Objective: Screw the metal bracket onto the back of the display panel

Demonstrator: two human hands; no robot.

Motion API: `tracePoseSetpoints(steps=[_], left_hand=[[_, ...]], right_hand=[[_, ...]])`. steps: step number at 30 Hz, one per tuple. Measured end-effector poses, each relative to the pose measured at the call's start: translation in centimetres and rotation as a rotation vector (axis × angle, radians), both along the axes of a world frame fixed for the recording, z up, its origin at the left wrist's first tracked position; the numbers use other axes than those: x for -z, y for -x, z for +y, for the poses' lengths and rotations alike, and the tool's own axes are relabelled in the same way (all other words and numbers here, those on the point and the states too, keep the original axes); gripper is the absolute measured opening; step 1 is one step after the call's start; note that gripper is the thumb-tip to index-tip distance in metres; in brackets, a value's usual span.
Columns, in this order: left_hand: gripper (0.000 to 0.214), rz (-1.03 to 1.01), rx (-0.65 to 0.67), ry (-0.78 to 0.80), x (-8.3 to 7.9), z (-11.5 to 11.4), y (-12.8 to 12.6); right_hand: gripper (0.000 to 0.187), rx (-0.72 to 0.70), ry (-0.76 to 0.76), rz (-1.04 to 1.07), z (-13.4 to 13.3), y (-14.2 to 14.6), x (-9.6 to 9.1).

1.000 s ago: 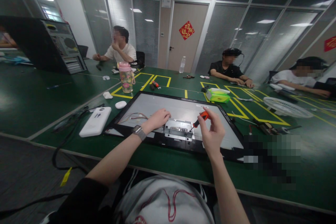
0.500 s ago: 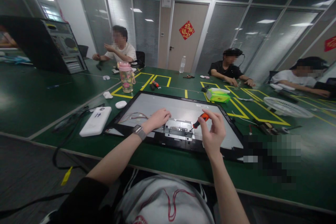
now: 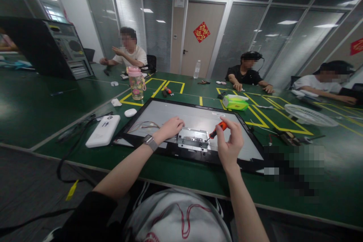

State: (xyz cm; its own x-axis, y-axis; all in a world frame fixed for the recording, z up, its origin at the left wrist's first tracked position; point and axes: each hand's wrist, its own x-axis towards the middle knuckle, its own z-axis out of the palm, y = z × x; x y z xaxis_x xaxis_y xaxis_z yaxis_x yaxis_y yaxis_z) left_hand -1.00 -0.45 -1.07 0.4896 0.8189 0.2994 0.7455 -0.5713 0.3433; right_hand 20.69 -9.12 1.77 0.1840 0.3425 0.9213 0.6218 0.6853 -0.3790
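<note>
My right hand (image 3: 231,141) pinches the orange-and-black handle of a screwdriver (image 3: 219,130) between thumb and fingers. The tool leans, and its shaft points down to the right part of a silver metal bracket (image 3: 195,138). That bracket sits near the front edge of a large flat panel (image 3: 170,111) with a grey back and black frame, like a monitor display lying flat. Palm down on the panel, my left hand (image 3: 170,128) rests just left of the bracket, fingers bent and fingertips near its edge; the thumb is hidden. Thin wires (image 3: 146,125) lie left of that hand.
Left of the panel are a white power bank (image 3: 103,131), a white case (image 3: 131,112) and a pink-lidded bottle (image 3: 136,83). A green tissue pack (image 3: 235,103) and a white fan grille (image 3: 310,115) lie to the right. Three people sit across the table; a computer tower (image 3: 62,49) stands far left.
The screwdriver handle has shifted very slightly right and up in my right hand. My left hand stays put. Across the table, the person in black has moved a hand left.
</note>
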Motion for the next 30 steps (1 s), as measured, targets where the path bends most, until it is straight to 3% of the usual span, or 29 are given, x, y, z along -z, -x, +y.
tracePoseSetpoints(steps=[4, 7, 14, 21, 27, 30], left_hand=[[0.032, 0.004, 0.0, -0.002, 0.01, 0.03, -0.03], [0.031, 0.007, -0.002, -0.007, 0.03, 0.06, -0.05], [0.031, 0.003, -0.007, 0.004, 0.01, 0.04, -0.06], [0.031, 0.007, -0.003, 0.005, -0.01, -0.01, -0.01], [0.031, 0.008, -0.01, -0.009, 0.07, 0.02, -0.04], [0.031, 0.009, -0.014, 0.0, -0.14, -0.15, -0.1]], right_hand=[[0.037, -0.07, 0.065, 0.108, 0.14, 0.08, 0.58], [0.034, -0.15, 0.123, 0.119, 0.04, 0.11, 0.61], [0.03, -0.001, 0.037, 0.015, 0.09, 0.01, 0.05], [0.04, -0.163, 0.16, 0.08, 0.13, 0.13, 0.57], [0.033, -0.033, 0.047, -0.02, -0.07, 0.06, -0.19], [0.035, -0.034, 0.035, 0.0, -0.04, 0.11, 0.04]])
